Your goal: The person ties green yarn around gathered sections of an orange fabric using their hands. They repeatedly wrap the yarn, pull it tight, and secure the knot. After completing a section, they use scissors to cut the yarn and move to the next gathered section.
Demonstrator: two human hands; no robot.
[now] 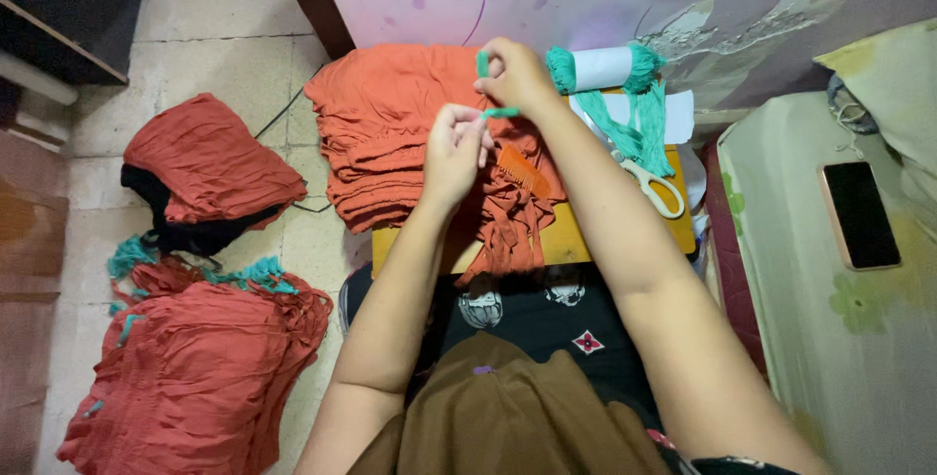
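Observation:
My left hand [454, 148] and my right hand [515, 73] are raised together over a folded stack of orange cloth [390, 133] on a small yellow table [566, 241]. Both pinch a short bundle of teal thread [498, 112]: the right hand holds its upper end, the left hand its lower end. An orange comb [522, 170] lies on the cloth just below my hands. A roll of teal thread on a white tube [605, 70] rests to the right, with loose strands trailing down. White-handled scissors [649, 182] lie beside those strands.
Two heaps of orange cloth with teal tassels [195, 368] and one over black fabric [210, 172] lie on the tiled floor at left. A phone [859, 213] rests on pale bedding at right. A floral wall stands behind the table.

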